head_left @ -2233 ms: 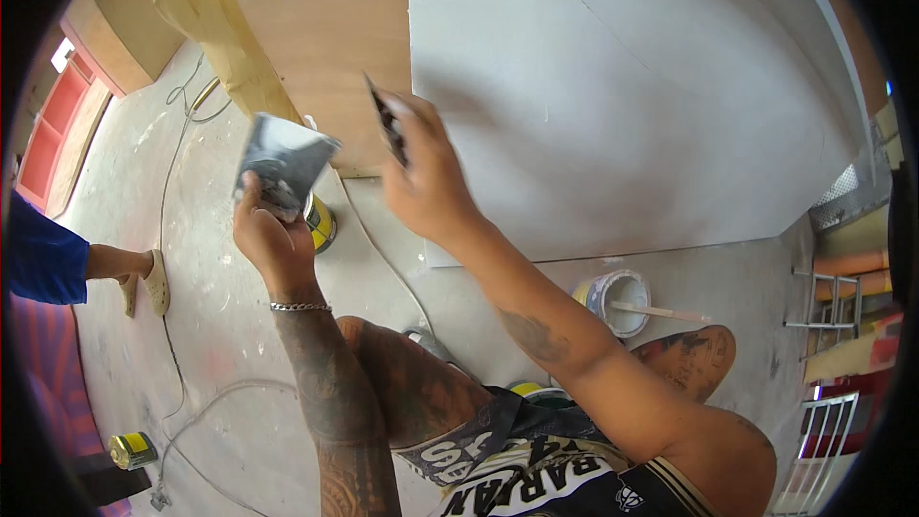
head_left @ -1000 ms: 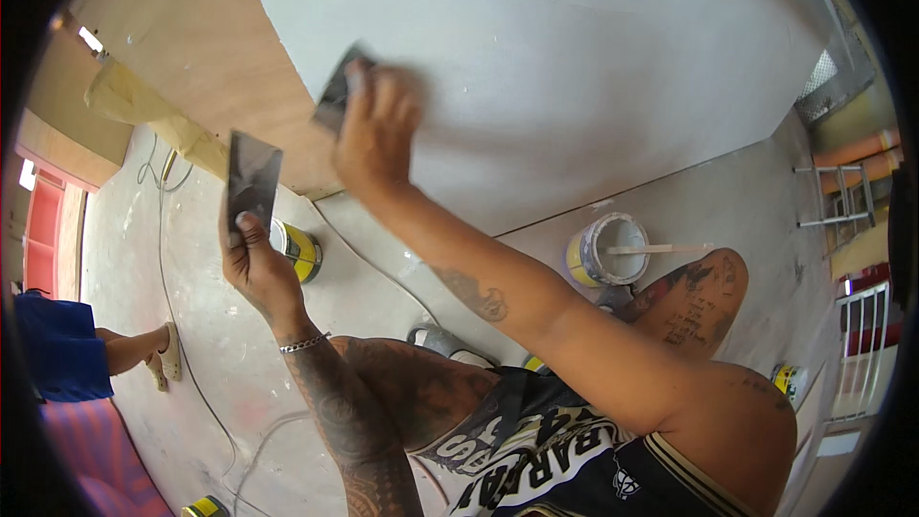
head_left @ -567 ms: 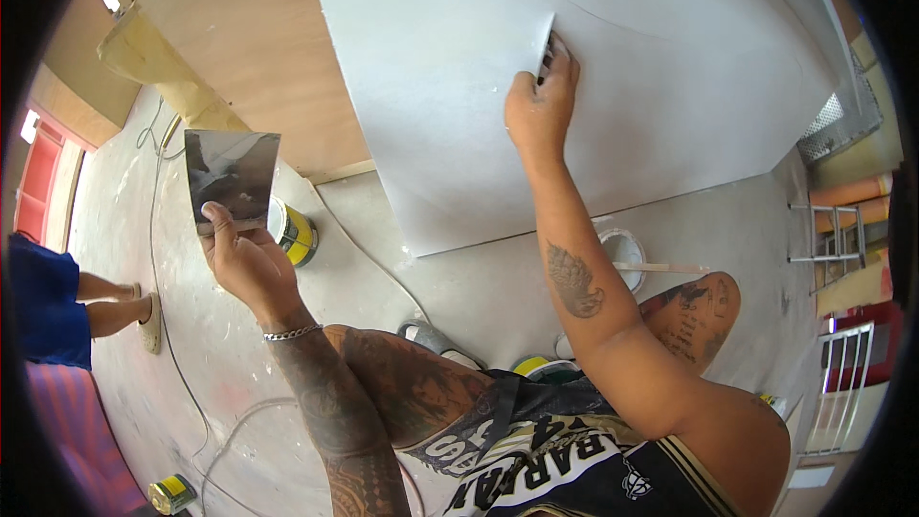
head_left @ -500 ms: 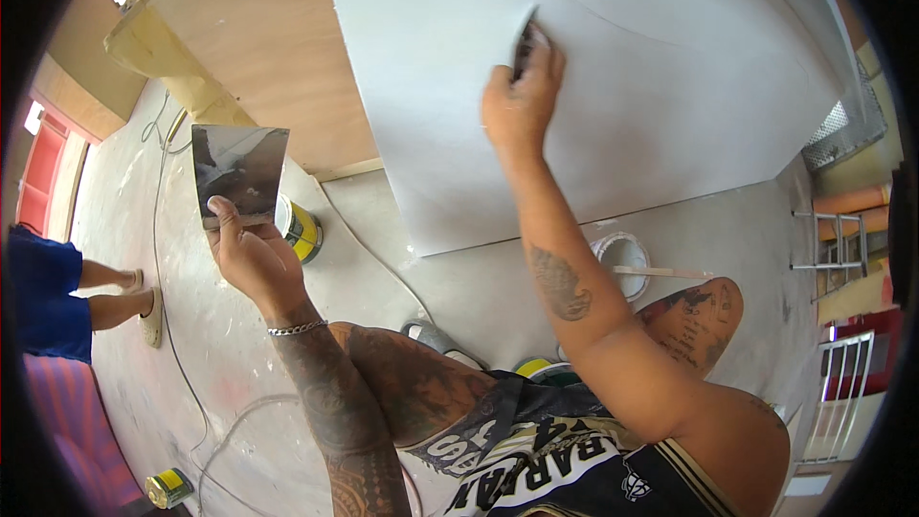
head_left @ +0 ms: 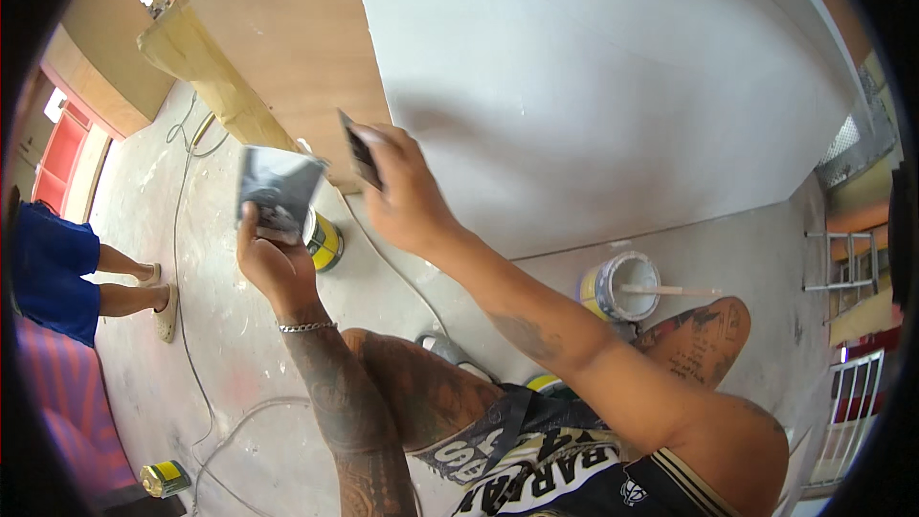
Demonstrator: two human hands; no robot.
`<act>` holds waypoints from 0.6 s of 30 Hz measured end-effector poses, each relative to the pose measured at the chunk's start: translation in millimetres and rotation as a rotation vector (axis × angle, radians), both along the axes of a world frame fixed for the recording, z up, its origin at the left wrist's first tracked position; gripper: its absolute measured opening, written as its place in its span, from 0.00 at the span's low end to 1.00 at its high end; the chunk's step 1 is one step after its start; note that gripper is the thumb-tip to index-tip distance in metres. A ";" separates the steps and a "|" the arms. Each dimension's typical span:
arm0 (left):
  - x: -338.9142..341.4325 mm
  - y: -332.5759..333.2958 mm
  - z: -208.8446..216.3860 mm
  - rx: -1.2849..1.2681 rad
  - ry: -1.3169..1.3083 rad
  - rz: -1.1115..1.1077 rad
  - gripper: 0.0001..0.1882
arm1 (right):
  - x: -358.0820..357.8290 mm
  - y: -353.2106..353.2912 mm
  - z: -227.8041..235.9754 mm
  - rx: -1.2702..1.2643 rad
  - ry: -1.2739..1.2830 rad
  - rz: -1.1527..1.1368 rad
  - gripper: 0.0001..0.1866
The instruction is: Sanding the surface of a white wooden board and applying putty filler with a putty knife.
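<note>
Plate, squarish, smeared, gripped by left hand; right hand holds thin, seemingly metal blade.

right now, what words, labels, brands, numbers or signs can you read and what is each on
Jersey: large letters and a small emblem; I won't copy the wording.
Right knee: tattooed script, too small to read.
Yellow can at lower left: label too small to read.
Yellow can beyond the left hand: print too small to read.
Pail with the stick: print unreadable.
Left scraper, right scraper: no lettering discernible.
</note>
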State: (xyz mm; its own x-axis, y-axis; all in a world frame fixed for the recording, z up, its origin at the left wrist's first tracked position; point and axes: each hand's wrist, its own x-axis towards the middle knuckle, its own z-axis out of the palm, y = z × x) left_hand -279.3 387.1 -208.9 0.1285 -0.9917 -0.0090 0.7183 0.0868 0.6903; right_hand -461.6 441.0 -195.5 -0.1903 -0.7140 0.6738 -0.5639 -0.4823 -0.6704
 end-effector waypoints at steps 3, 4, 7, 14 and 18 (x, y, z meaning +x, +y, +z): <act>-5.6 10.0 4.8 0.173 -0.135 -0.509 0.14 | -26.7 48.2 28.9 -0.184 -0.088 0.194 0.33; -22.1 19.6 14.2 0.213 -0.119 -0.621 0.13 | -34.8 59.0 27.8 -0.180 -0.081 0.194 0.33; -57.0 35.4 22.2 0.316 -0.042 -0.753 0.13 | -47.1 79.2 11.9 -0.031 0.268 0.216 0.37; -39.9 32.3 43.1 0.116 0.272 -0.529 0.17 | -118.0 83.2 -86.1 0.121 0.001 -0.416 0.29; -11.0 6.0 6.3 -0.104 0.461 -0.669 0.16 | -132.3 26.1 -55.8 -0.023 -0.215 -0.722 0.30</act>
State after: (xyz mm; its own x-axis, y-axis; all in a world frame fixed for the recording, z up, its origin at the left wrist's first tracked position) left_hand -290.4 393.1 -202.5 -0.4849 -0.8558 0.1802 0.8506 -0.4136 0.3248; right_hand -593.8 467.1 -251.3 -0.7348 -0.3479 0.5823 -0.6031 -0.0578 -0.7956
